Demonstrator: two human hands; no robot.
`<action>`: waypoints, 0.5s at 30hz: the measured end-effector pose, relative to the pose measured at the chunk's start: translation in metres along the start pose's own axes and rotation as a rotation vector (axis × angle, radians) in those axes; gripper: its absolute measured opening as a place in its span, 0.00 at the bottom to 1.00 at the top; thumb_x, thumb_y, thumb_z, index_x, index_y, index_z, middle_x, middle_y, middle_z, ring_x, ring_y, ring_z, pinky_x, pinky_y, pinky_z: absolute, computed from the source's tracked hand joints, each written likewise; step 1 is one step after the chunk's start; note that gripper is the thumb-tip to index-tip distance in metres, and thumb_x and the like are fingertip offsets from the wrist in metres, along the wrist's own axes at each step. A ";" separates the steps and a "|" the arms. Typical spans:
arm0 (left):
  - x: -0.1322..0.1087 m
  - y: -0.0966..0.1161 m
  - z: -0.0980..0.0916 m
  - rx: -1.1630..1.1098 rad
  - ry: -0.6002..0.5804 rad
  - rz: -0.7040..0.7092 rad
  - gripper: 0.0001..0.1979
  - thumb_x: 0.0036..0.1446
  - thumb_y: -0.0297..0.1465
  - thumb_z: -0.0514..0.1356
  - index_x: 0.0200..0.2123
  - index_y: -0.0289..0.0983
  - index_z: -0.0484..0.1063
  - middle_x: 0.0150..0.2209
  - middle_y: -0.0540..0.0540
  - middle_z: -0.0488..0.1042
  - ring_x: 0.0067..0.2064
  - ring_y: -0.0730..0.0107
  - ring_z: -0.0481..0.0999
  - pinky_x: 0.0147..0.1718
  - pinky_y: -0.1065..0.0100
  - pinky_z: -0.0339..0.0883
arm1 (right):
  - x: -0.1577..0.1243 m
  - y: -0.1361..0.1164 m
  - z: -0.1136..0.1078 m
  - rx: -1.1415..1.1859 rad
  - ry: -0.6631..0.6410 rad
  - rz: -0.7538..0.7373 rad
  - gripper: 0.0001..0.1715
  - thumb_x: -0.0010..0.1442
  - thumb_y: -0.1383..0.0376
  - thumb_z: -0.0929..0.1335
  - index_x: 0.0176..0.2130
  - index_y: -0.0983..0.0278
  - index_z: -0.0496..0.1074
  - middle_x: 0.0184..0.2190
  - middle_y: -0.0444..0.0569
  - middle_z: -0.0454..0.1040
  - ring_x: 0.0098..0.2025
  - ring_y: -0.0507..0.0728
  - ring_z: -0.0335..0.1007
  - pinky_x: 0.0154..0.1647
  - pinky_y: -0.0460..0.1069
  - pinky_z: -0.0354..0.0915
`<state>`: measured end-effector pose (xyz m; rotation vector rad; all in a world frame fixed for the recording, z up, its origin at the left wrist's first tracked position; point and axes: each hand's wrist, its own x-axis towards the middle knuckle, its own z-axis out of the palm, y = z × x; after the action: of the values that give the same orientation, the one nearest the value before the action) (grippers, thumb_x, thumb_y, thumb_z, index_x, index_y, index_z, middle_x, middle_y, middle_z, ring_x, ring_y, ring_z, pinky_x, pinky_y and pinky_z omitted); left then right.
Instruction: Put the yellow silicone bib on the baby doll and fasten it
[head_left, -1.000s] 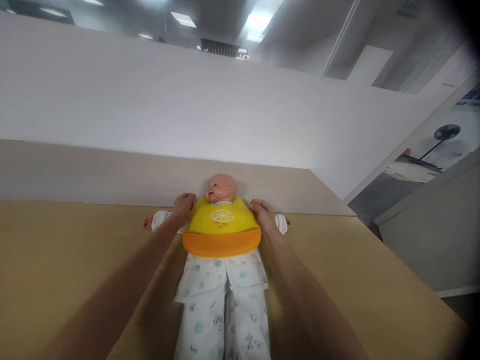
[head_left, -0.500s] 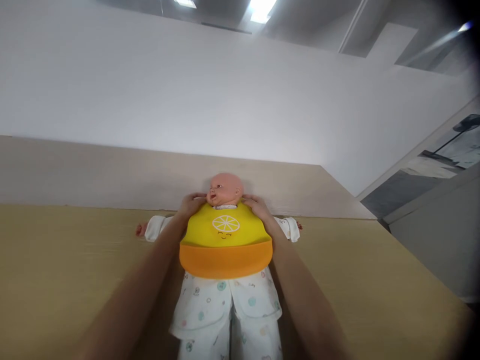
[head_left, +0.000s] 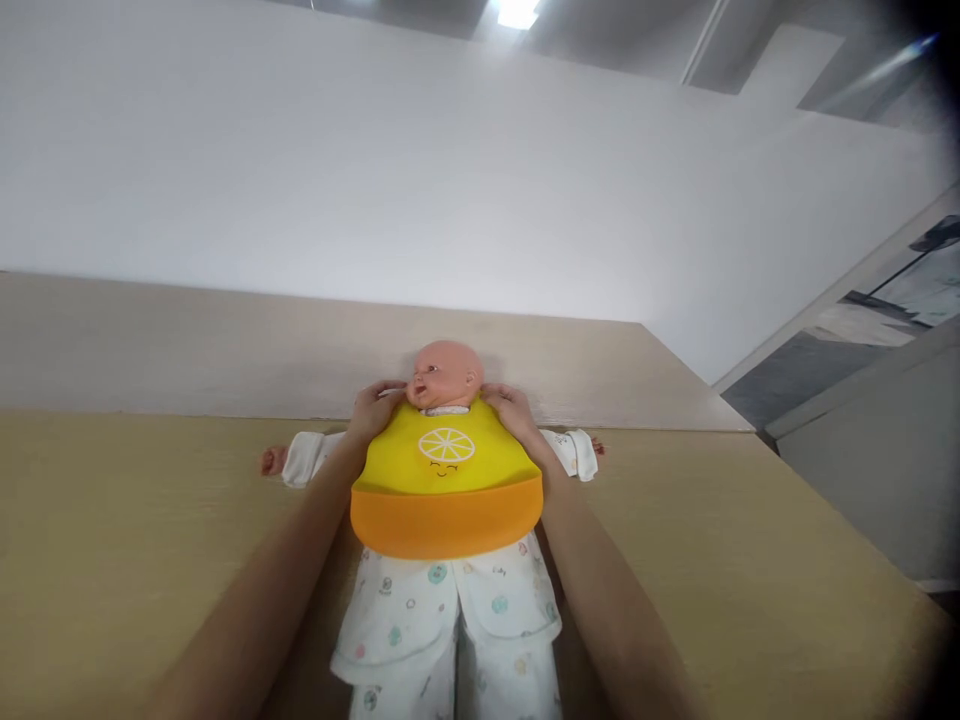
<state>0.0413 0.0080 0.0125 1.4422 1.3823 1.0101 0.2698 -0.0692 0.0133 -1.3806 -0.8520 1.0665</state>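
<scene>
Head view: left hand, right hand seemingly clasp bib.

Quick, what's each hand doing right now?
Left hand: closed on the bib, by the neck of the doll.
Right hand: closed on the bib's other side.

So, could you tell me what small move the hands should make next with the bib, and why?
The left hand and right hand each hold a top corner of the bib beside the doll's head; probably slide those ends behind the neck and join them there.
</scene>
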 end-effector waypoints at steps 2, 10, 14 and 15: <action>-0.001 0.003 -0.001 0.038 0.014 0.007 0.16 0.44 0.38 0.61 0.35 0.35 0.77 0.28 0.46 0.78 0.31 0.64 0.73 0.28 0.68 0.63 | 0.002 0.001 -0.001 -0.003 0.024 0.009 0.18 0.47 0.63 0.66 0.39 0.65 0.75 0.31 0.46 0.78 0.31 0.53 0.70 0.33 0.46 0.64; -0.034 0.004 -0.037 0.274 0.116 0.212 0.17 0.55 0.35 0.50 0.43 0.36 0.72 0.37 0.41 0.79 0.38 0.63 0.77 0.37 0.66 0.65 | -0.012 0.008 -0.024 -0.522 0.143 -0.328 0.18 0.60 0.63 0.59 0.42 0.65 0.73 0.37 0.50 0.79 0.39 0.56 0.72 0.40 0.47 0.61; -0.058 -0.001 -0.053 0.806 0.157 0.375 0.16 0.60 0.36 0.48 0.40 0.37 0.73 0.35 0.41 0.79 0.37 0.59 0.76 0.34 0.65 0.60 | -0.038 0.008 -0.045 -1.139 0.195 -0.419 0.18 0.64 0.64 0.57 0.41 0.65 0.73 0.36 0.54 0.79 0.36 0.58 0.72 0.34 0.49 0.53; -0.061 -0.001 -0.054 0.895 0.126 0.387 0.16 0.61 0.37 0.47 0.37 0.38 0.73 0.35 0.42 0.79 0.36 0.59 0.76 0.33 0.66 0.58 | -0.043 0.009 -0.049 -1.260 0.205 -0.426 0.18 0.65 0.64 0.57 0.39 0.65 0.73 0.35 0.54 0.78 0.35 0.58 0.72 0.33 0.49 0.51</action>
<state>-0.0137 -0.0499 0.0278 2.4008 1.8016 0.7272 0.3014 -0.1271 0.0074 -2.0992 -1.6841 -0.0665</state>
